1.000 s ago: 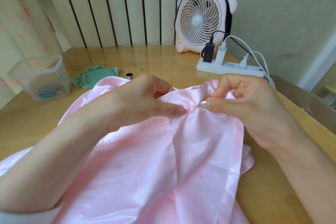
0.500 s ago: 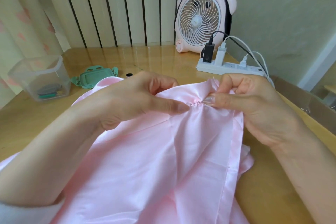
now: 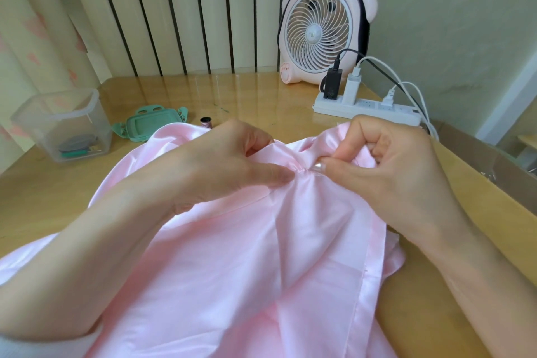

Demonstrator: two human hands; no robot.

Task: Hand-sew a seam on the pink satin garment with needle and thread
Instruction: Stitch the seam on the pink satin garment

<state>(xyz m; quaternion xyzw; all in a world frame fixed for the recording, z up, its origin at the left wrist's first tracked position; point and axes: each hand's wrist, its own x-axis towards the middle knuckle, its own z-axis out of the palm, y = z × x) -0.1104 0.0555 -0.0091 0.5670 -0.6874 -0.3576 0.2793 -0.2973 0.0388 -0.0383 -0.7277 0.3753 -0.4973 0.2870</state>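
Note:
The pink satin garment (image 3: 261,256) lies spread over the wooden table (image 3: 43,192) and runs toward me. At its raised far edge the cloth is bunched into small gathers (image 3: 302,168). My left hand (image 3: 220,166) pinches the fabric just left of the gathers, thumb on top. My right hand (image 3: 389,168) pinches the cloth on the right side of the gathers, thumb and forefinger pressed together. The needle and the thread are too small to make out between the fingertips.
A clear plastic box (image 3: 64,125) with sewing bits stands at the left, its green lid (image 3: 151,125) beside it and a small dark thread spool (image 3: 206,122) near the garment. A pink desk fan (image 3: 322,29) and a white power strip (image 3: 374,109) with cables sit at the back right.
Both hands stayed pinched at the gathers and shifted only slightly. The thread spool, briefly half hidden by the fabric edge, shows again behind my left hand.

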